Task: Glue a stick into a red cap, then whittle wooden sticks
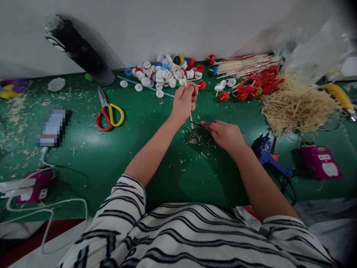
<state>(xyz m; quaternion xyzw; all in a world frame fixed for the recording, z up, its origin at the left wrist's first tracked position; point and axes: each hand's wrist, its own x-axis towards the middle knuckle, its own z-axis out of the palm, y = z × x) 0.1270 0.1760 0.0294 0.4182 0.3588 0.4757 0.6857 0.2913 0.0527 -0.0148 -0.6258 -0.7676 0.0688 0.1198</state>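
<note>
Closed around a thin wooden stick (191, 120), my left hand (184, 99) is over the middle of the green table (156, 149). The stick's lower end points down toward me. My right hand (223, 134), to the right and nearer me, is closed on a small dark blade (196, 123). The blade's tip is at the stick's lower part; whether they touch is hard to tell. A small pile of wood shavings (193, 140) lies just below the stick's end.
Bottle caps (167, 72), wooden sticks (242, 64), red caps on sticks (260, 83) and straw (298, 106) lie along the back. Scissors (107, 113), a phone (53, 128) and a black bottle (83, 52) are left. A blue glue gun (266, 154) and purple socket box (320, 162) are right.
</note>
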